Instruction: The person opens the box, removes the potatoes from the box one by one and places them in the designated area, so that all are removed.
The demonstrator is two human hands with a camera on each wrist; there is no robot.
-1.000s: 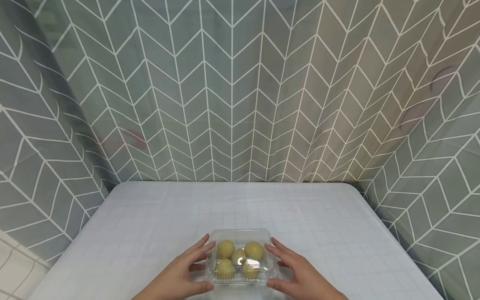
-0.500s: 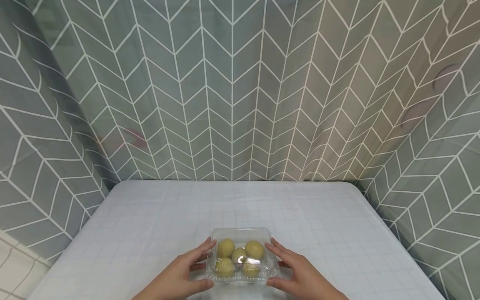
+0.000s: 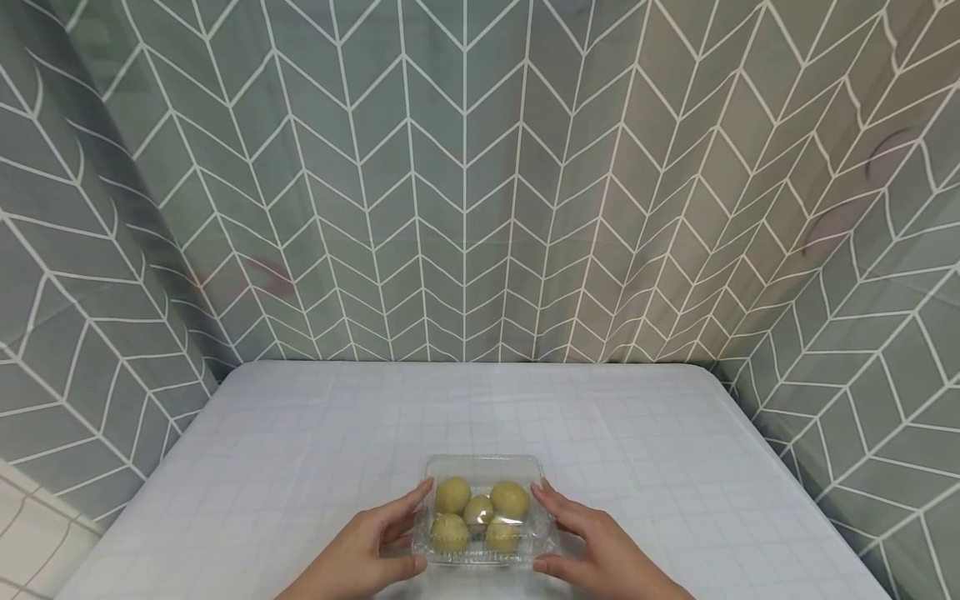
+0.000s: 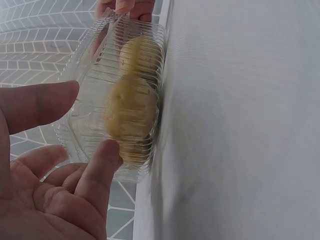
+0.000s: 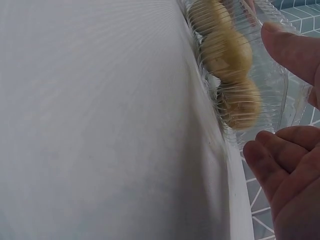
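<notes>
A clear plastic clamshell container (image 3: 486, 467) with ribbed sides sits on the table near its front edge, lid down. Through it I see several round yellowish fruits or vegetables (image 3: 451, 497) whose kind I cannot tell. My left hand (image 3: 367, 542) holds the left side, thumb by the front corner and fingers along the side. On the opposite side, my right hand (image 3: 592, 542) holds it the same way. The left wrist view shows the left thumb (image 4: 45, 102) at the container's upper edge; in the right wrist view the right thumb (image 5: 295, 50) lies against the plastic.
White cloth with a faint grid covers the table (image 3: 480, 408). Grey curtains (image 3: 465, 183) with a white herringbone pattern hang behind and on both sides. Pale tiles (image 3: 33, 533) show at the lower left.
My left hand's fingers have drawn together and closed in on the container's side. The right hand has barely moved, its fingers slightly nearer the plastic. The container stays in place on the table.
</notes>
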